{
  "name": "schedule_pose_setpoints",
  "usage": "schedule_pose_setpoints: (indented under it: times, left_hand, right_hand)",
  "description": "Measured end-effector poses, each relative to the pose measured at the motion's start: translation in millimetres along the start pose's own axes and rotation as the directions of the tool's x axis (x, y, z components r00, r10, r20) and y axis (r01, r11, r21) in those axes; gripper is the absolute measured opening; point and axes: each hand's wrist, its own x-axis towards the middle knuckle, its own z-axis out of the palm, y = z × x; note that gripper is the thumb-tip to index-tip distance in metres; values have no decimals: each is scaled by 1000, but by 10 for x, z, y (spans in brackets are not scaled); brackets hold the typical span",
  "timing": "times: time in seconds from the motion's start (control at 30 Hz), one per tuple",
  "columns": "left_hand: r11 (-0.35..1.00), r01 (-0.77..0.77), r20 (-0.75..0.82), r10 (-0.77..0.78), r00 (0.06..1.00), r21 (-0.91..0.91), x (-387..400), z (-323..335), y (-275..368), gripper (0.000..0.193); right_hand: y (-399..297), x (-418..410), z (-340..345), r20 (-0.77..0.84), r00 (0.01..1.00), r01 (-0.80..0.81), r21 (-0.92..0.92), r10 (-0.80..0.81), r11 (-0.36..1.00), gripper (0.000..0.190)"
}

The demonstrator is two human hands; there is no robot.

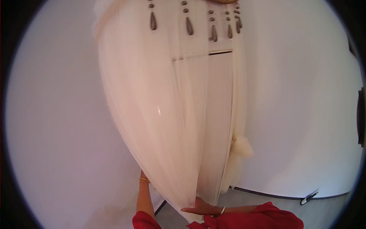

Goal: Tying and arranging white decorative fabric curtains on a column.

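A long sheer cream curtain hangs before me and narrows towards its lower end. My right hand is at its low inner edge, gathering the fabric, with one digit stretched leftward across the front. A bracelet circles that wrist. On the curtain's outer side, my left hand passes behind the cloth at the wrist, so its fingers are hidden. To the right, a second sheer curtain panel is bunched into a puffy knot.
Behind the curtains stands a pale door with a dark gap along its top. Dark beaded drops dangle overhead below a woven brown piece. White walls flank it. A small dark-and-white object lies near the right baseboard.
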Motion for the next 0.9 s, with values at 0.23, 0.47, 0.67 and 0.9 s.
schedule_pose_setpoints:
  times: [0.23,0.47,0.67,0.9]
  left_hand:
    - [978,52,-83,-70,994,-203,-796,533,127,56]
    - [982,106,17,-110,994,158,-1605,1159,110,59]
    - [599,-259,121,262,958,758,-1982,1939,973,36]
    - [866,-237,-530,464,710,441,-1752,1591,839,51]
  right_hand:
    - [-8,71,-8,-28,999,39,-34,-40,999,79]
    - [56,160,150,20,992,129,-20,-128,991,70]
    - [150,246,148,97,980,183,-130,-171,974,65]
    - [185,319,156,97,989,127,-195,-109,973,57]
